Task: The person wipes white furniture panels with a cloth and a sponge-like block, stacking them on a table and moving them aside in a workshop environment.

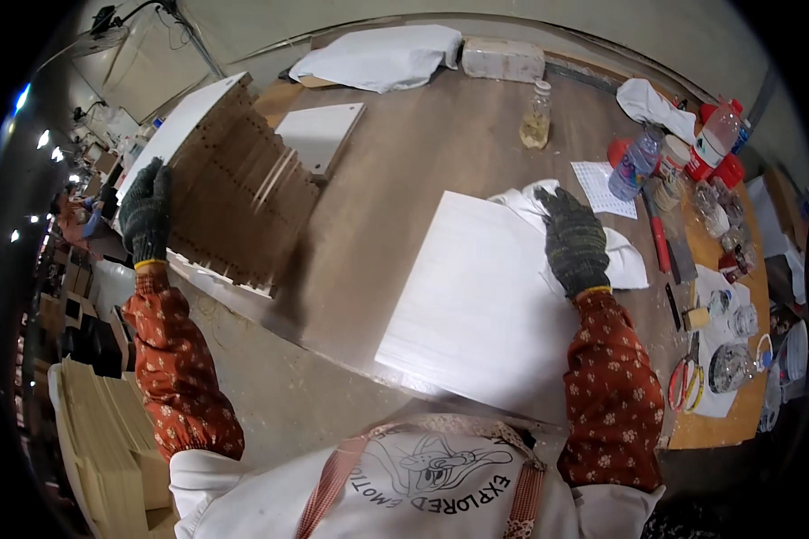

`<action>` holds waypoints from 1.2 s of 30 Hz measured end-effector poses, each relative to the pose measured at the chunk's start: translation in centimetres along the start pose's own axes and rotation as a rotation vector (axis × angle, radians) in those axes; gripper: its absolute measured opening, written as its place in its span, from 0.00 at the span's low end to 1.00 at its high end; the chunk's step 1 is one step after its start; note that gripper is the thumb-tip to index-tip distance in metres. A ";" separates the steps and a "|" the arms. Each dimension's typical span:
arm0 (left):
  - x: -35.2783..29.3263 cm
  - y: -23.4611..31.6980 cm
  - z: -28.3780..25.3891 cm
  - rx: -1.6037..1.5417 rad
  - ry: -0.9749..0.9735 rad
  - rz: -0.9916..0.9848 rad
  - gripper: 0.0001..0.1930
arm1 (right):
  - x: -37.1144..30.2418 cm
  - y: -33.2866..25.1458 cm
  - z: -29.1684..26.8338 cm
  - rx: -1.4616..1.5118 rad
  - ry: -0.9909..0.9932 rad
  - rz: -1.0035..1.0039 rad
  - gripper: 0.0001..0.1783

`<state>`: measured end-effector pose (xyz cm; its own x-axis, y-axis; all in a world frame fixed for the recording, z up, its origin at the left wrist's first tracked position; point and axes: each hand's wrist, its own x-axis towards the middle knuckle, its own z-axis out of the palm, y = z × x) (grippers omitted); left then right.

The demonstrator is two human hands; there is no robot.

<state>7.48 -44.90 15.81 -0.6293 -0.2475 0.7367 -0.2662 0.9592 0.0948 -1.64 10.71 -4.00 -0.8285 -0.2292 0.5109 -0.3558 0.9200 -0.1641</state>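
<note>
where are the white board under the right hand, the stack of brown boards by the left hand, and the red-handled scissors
white board [476,305], head view, middle of its bare top face
stack of brown boards [238,193], head view, on the drilled side edges
red-handled scissors [683,384], head view, on the handle loops

white panel [476,296]; dark speckled gloves [573,238]; floral sleeves [613,395]
</note>
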 end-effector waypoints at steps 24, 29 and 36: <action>-24.4 22.2 9.1 -1.321 -0.793 -0.089 0.20 | -19.5 8.1 -7.2 0.239 0.277 0.412 0.19; -25.1 22.5 7.9 -1.237 -0.741 -0.093 0.19 | -19.8 3.3 -6.5 0.403 0.420 0.377 0.20; -26.9 24.0 6.6 -1.022 -0.583 -0.025 0.17 | -17.7 3.5 -6.9 0.357 0.321 0.375 0.19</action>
<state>13.19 -16.08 -6.10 -0.9417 -0.0386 0.3344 0.2590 0.5514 0.7930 14.74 20.14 -7.79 -0.7736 0.2479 0.5832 -0.2339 0.7436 -0.6263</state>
